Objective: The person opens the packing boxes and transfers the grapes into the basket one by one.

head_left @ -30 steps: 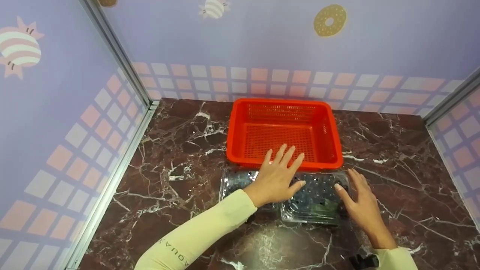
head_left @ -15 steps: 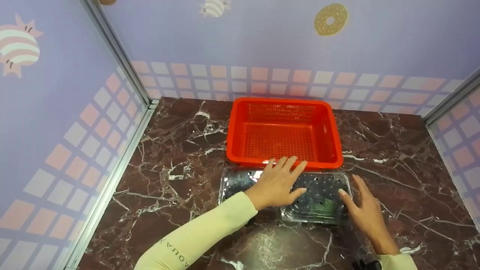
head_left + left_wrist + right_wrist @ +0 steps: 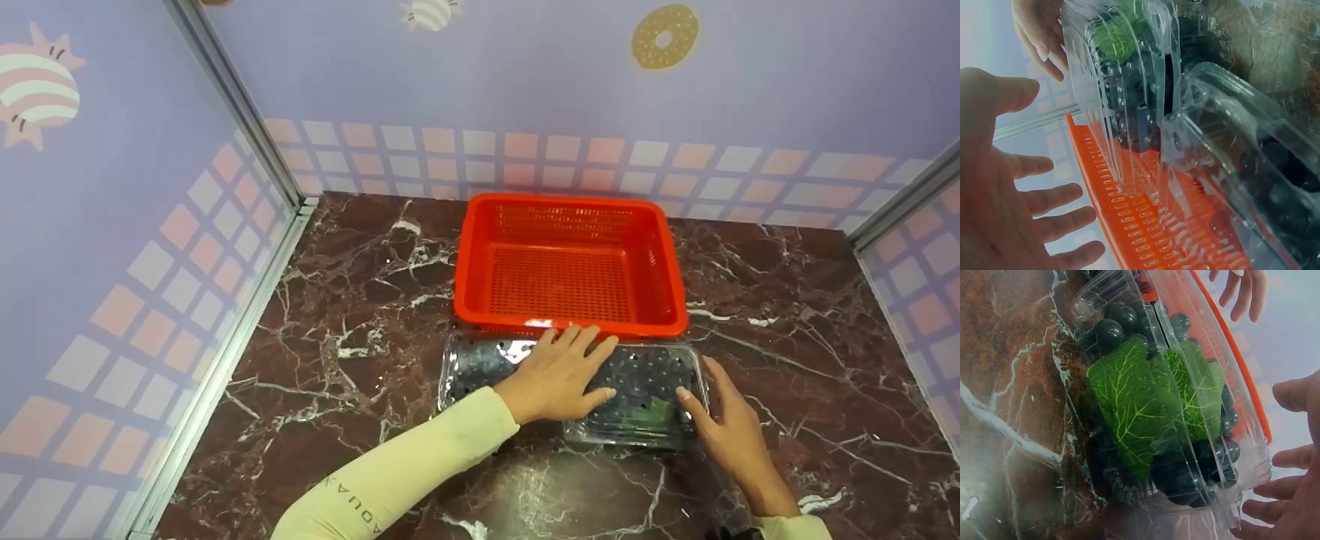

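Note:
Two clear plastic clamshell boxes of dark round grapes stand side by side, a left box [image 3: 469,367] and a right box [image 3: 649,379]. In the right wrist view a green leaf [image 3: 1129,399] shows inside the right box. My left hand [image 3: 555,381] is over the place where the boxes meet, fingers spread and fairly straight; the left wrist view shows it apart from both lids. Beside the right box's right end is my right hand [image 3: 735,427], thumb toward the lid and fingers along the side. Whether its fingertips touch the plastic I cannot tell.
A red slotted basket [image 3: 466,300] stands just behind the boxes, its front rim close to them. Under everything lies a dark red marbled tabletop [image 3: 360,300]. Purple patterned panels [image 3: 525,82] wall in the back and sides.
My left hand has come back toward me, its fingertips leaving the space over the basket for the boxes. My right hand has shifted slightly right and nearer to me. Boxes and basket stay put.

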`<state>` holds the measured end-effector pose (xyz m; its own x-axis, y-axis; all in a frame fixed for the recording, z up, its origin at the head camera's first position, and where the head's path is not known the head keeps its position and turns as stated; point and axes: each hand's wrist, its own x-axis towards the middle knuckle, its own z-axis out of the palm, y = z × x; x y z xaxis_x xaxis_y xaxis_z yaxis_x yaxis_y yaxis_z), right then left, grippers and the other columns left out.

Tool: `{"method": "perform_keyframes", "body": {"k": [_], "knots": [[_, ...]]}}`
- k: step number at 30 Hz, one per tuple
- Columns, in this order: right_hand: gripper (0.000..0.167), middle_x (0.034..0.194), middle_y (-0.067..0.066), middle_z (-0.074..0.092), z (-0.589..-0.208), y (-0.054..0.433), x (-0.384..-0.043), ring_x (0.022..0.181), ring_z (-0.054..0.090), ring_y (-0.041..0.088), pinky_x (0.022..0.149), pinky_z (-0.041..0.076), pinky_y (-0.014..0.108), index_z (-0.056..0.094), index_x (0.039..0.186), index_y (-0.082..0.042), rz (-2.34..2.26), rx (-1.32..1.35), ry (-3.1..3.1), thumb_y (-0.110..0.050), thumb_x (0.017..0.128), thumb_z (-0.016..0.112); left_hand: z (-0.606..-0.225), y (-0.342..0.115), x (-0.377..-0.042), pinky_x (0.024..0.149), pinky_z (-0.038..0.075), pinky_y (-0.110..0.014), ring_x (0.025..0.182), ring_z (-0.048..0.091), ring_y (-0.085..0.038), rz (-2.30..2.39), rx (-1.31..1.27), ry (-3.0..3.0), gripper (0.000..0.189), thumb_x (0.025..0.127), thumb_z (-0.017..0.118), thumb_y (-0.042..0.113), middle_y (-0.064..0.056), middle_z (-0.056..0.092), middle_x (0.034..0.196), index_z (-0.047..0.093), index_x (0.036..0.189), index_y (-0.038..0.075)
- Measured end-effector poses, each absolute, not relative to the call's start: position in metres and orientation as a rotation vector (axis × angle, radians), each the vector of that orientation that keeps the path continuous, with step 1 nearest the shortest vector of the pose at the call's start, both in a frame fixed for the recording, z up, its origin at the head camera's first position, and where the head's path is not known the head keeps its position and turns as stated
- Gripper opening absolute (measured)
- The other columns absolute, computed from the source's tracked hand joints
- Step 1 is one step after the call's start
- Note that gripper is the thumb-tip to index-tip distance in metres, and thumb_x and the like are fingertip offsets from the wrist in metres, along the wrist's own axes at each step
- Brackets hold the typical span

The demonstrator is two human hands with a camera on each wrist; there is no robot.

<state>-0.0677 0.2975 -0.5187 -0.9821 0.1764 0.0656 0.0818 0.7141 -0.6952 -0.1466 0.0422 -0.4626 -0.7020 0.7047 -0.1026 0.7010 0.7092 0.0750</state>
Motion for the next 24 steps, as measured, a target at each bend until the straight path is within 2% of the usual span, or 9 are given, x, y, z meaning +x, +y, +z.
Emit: {"method": "perform_keyframes", "body": {"k": [6, 11, 14, 16, 18, 21, 24], "knots": [[0.066, 0.129, 0.028, 0.058, -0.524, 0.298, -0.063, 0.115, 0.057, 0.042, 0.092, 0.043, 0.058, 0.032, 0.151, -0.015, 1.166, -0.233, -2.785, -0.037, 0.095, 0.059, -0.466, 0.043, -0.143, 0.118, 0.027, -0.047, 0.145, 0.03, -0.023, 0.034, 1.182, 2.759, 0.074, 0.095, 0.035, 0.065, -0.002, 0.025, 0.16, 0.014, 0.156, 0.028], [0.068, 0.141, 0.027, 0.048, -0.528, 0.299, -0.06, 0.124, 0.051, 0.043, 0.099, 0.04, 0.056, 0.028, 0.153, -0.016, 1.256, -0.241, -2.786, -0.037, 0.095, 0.058, -0.471, 0.043, -0.141, 0.118, 0.026, -0.048, 0.147, 0.028, -0.023, 0.058, 1.189, 2.737, 0.076, 0.094, 0.036, 0.066, -0.002, 0.023, 0.161, 0.013, 0.156, 0.029], [0.071, 0.147, 0.024, 0.043, -0.53, 0.299, -0.059, 0.129, 0.048, 0.04, 0.102, 0.04, 0.032, 0.025, 0.154, -0.016, 1.286, -0.264, -2.79, -0.038, 0.095, 0.058, -0.474, 0.044, -0.14, 0.117, 0.028, -0.048, 0.146, 0.03, -0.023, 0.048, 1.202, 2.747, 0.077, 0.093, 0.036, 0.068, -0.002, 0.025, 0.16, 0.015, 0.156, 0.029], [0.073, 0.149, 0.022, 0.041, -0.531, 0.299, -0.058, 0.132, 0.046, 0.037, 0.103, 0.038, 0.027, 0.023, 0.154, -0.015, 1.304, -0.284, -2.79, -0.038, 0.095, 0.059, -0.475, 0.045, -0.139, 0.117, 0.029, -0.048, 0.145, 0.031, -0.023, 0.027, 1.212, 2.751, 0.078, 0.092, 0.035, 0.07, -0.002, 0.025, 0.16, 0.015, 0.156, 0.029], [0.075, 0.152, 0.021, 0.038, -0.532, 0.299, -0.058, 0.135, 0.041, 0.037, 0.107, 0.035, 0.029, 0.02, 0.155, -0.014, 1.324, -0.3, -2.787, -0.038, 0.095, 0.059, -0.476, 0.046, -0.139, 0.117, 0.029, -0.048, 0.145, 0.03, -0.023, 0.008, 1.218, 2.747, 0.081, 0.091, 0.035, 0.072, -0.002, 0.023, 0.16, 0.014, 0.156, 0.029], [0.077, 0.153, 0.023, 0.034, -0.533, 0.298, -0.058, 0.138, 0.037, 0.039, 0.11, 0.029, 0.053, 0.017, 0.155, -0.011, 1.356, -0.308, -2.773, -0.035, 0.095, 0.059, -0.478, 0.047, -0.138, 0.117, 0.029, -0.048, 0.146, 0.03, -0.024, -0.027, 1.231, 2.742, 0.085, 0.088, 0.036, 0.074, -0.001, 0.021, 0.161, 0.01, 0.156, 0.03], [0.079, 0.153, 0.025, 0.032, -0.535, 0.298, -0.057, 0.138, 0.034, 0.043, 0.111, 0.026, 0.058, 0.014, 0.156, -0.011, 1.378, -0.316, -2.761, -0.033, 0.095, 0.06, -0.482, 0.048, -0.137, 0.117, 0.03, -0.048, 0.146, 0.029, -0.025, -0.058, 1.257, 2.743, 0.089, 0.087, 0.036, 0.077, -0.002, 0.02, 0.162, 0.009, 0.156, 0.029]]}}
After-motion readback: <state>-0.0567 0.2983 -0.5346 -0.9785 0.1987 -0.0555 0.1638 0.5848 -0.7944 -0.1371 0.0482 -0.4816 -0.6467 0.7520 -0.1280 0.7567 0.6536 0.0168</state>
